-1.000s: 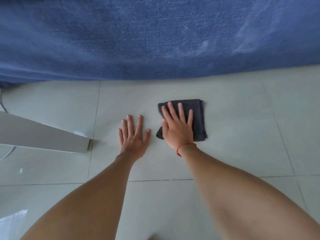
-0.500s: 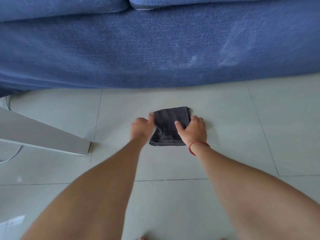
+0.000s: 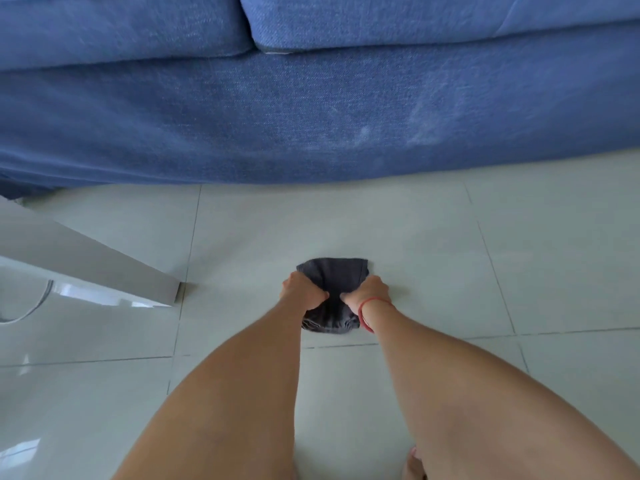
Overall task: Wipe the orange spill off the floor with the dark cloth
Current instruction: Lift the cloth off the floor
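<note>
The dark grey cloth (image 3: pixel 333 275) lies bunched on the pale tiled floor (image 3: pixel 433 258), in front of the sofa. My left hand (image 3: pixel 304 292) grips its left side and my right hand (image 3: pixel 367 293), with a red string at the wrist, grips its right side. Both fists pinch the cloth at its middle, so it bulges above and below them. No orange spill shows on the tiles around the cloth; whatever lies under the cloth is hidden.
A blue fabric sofa (image 3: pixel 311 116) fills the top of the view, its base meeting the floor just beyond the cloth. A glossy white table corner (image 3: pixel 104 268) juts in from the left. A bare foot (image 3: pixel 414 462) shows at the bottom edge.
My right hand lay flat on the spread cloth and my left hand flat on the floor; both have since closed on the cloth's sides and gathered it into a bunch.
</note>
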### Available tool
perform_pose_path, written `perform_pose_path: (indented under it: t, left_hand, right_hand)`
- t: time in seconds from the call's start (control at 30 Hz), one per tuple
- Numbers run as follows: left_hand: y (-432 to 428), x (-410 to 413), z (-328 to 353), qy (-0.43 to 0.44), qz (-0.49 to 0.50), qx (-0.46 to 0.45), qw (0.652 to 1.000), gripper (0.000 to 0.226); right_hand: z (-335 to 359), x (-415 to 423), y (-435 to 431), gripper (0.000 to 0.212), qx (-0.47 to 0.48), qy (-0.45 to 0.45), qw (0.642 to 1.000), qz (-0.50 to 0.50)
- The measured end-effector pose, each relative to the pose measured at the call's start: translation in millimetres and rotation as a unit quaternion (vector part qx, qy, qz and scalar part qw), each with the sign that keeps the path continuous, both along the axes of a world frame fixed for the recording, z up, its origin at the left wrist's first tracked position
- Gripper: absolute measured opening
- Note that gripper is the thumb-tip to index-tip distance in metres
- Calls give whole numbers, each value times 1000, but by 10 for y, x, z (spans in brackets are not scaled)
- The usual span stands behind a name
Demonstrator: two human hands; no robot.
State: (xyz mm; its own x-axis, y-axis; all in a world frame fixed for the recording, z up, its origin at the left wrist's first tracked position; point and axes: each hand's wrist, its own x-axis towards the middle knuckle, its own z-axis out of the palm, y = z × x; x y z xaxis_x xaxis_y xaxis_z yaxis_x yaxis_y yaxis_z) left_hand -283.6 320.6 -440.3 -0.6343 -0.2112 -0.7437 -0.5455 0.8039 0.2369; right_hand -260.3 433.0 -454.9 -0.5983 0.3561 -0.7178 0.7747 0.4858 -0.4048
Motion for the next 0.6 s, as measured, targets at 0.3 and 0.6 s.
perform_pose_path:
  t: [0.3,0.6]
  left_hand:
    - [-107,515,1474,148,98,119,977,46]
    - [-490,871,3597,363,139,144,910,53]
  right_hand:
    - [1519,377,-46,42,-50,155,987,-2]
    - [3672,703,-390,39,-35,356,933,36]
